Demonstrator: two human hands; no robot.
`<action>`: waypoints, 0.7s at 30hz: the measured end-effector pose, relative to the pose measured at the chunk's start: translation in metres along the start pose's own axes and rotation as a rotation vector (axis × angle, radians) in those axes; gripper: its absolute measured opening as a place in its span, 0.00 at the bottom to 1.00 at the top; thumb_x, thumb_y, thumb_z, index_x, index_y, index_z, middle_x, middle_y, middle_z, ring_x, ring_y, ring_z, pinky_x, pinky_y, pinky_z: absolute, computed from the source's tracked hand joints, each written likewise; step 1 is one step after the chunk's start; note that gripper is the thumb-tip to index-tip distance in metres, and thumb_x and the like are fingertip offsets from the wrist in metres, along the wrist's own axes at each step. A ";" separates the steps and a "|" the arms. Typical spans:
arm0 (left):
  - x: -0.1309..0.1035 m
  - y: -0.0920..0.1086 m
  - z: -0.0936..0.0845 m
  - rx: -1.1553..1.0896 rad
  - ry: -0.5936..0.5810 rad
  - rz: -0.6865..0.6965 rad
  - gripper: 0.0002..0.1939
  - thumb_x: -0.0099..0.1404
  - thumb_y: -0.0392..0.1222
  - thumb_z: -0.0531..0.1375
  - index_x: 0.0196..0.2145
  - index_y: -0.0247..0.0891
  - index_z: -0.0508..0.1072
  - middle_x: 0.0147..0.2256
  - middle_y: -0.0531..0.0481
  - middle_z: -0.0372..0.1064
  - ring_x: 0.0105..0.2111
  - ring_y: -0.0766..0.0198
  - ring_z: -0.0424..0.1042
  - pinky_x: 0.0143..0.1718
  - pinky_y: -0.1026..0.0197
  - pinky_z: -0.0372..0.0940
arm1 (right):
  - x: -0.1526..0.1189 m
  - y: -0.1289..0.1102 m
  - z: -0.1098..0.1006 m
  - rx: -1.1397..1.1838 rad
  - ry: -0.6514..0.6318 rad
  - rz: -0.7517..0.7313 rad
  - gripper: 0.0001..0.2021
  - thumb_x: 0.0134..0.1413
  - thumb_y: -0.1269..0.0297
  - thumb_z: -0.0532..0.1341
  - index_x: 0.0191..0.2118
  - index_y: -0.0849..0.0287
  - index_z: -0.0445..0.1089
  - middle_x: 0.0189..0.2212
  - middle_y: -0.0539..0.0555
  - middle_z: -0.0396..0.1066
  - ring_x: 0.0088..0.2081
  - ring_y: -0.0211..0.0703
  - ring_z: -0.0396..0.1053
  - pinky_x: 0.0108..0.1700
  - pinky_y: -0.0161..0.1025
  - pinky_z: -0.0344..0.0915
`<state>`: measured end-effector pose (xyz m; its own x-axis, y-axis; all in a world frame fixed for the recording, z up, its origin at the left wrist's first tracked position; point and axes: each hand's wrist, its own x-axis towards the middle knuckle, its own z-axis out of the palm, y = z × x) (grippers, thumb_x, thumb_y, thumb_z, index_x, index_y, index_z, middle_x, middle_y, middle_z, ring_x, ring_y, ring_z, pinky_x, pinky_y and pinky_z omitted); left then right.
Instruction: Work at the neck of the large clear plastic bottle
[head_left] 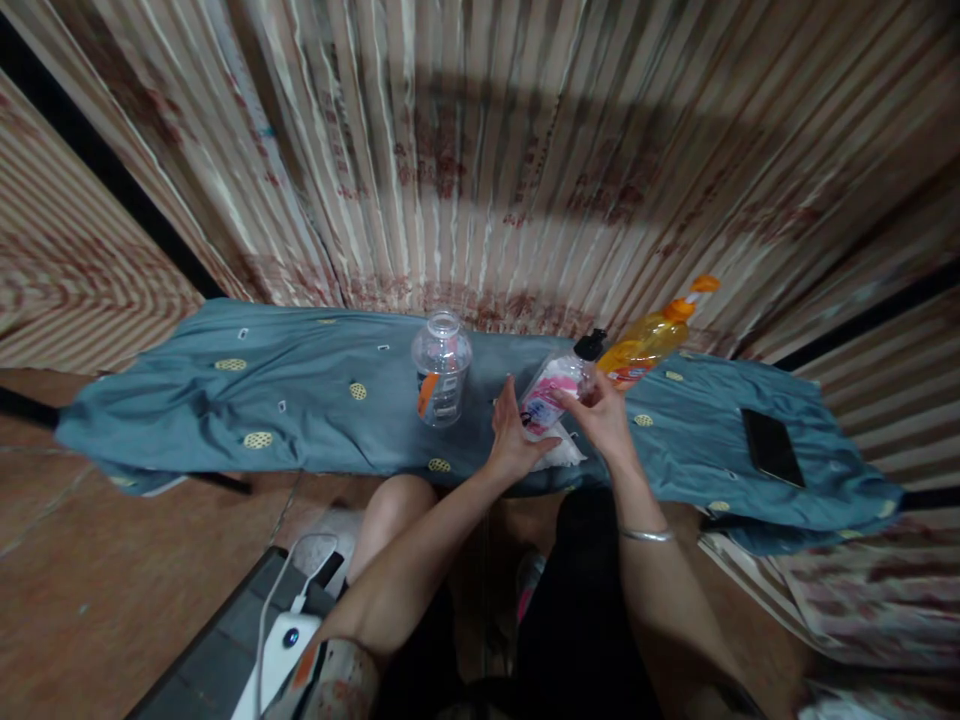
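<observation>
teal cloth [322, 400] with yellow motifs, orange-capped bottle [645, 345]

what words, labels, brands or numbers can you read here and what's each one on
No text is clear enough to quote.
Pump bottle: pink lettering, blurred.
Yellow bottle: label lettering, blurred.
Open bottle: label marks, too small.
Curtain: red printed marks, blurred.
Cloth: small white patches, too small.

The person wears a plain silver bangle [646, 536] on the right wrist, a pale sleeve [346, 680] with reddish and orange patches near the left elbow, black legwear [581, 610], and what may be a greyish shoe [529, 580] with pink, dimly seen.
</observation>
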<state>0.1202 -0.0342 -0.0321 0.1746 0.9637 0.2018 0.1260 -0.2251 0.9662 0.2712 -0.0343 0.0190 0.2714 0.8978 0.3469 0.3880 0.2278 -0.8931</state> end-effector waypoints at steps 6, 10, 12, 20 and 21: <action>0.007 -0.004 0.016 -0.008 0.004 -0.009 0.59 0.45 0.40 0.76 0.68 0.37 0.51 0.66 0.31 0.56 0.67 0.42 0.57 0.66 0.40 0.51 | -0.007 0.007 -0.004 -0.029 -0.091 0.020 0.26 0.39 0.49 0.74 0.43 0.55 0.71 0.33 0.48 0.74 0.32 0.43 0.71 0.38 0.41 0.69; 0.011 -0.008 0.019 0.013 0.012 -0.008 0.41 0.49 0.36 0.72 0.59 0.37 0.64 0.55 0.38 0.70 0.57 0.45 0.69 0.60 0.42 0.61 | -0.008 0.008 -0.009 0.015 -0.144 0.035 0.28 0.39 0.50 0.74 0.46 0.55 0.70 0.36 0.49 0.75 0.35 0.44 0.73 0.42 0.43 0.71; 0.012 -0.009 0.018 0.030 0.019 -0.008 0.38 0.48 0.35 0.72 0.56 0.37 0.67 0.51 0.39 0.71 0.54 0.46 0.71 0.57 0.42 0.63 | -0.007 0.007 -0.012 0.054 -0.113 0.016 0.30 0.38 0.50 0.75 0.47 0.54 0.70 0.40 0.51 0.76 0.40 0.47 0.75 0.46 0.45 0.72; 0.011 -0.013 0.016 0.087 0.008 0.028 0.38 0.45 0.37 0.74 0.54 0.40 0.68 0.51 0.41 0.70 0.55 0.44 0.70 0.57 0.42 0.63 | -0.003 -0.009 -0.006 0.165 0.036 -0.086 0.23 0.41 0.50 0.74 0.42 0.54 0.72 0.43 0.55 0.76 0.47 0.49 0.74 0.53 0.47 0.70; 0.011 -0.013 0.016 0.092 0.004 0.034 0.38 0.45 0.37 0.74 0.54 0.40 0.68 0.51 0.42 0.71 0.55 0.45 0.70 0.57 0.42 0.63 | -0.003 -0.011 -0.004 0.154 0.049 -0.090 0.22 0.42 0.50 0.74 0.41 0.54 0.72 0.42 0.55 0.76 0.46 0.48 0.74 0.52 0.47 0.70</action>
<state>0.1362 -0.0234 -0.0456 0.1764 0.9559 0.2349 0.2098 -0.2696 0.9398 0.2702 -0.0409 0.0292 0.2861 0.8525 0.4375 0.2742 0.3647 -0.8898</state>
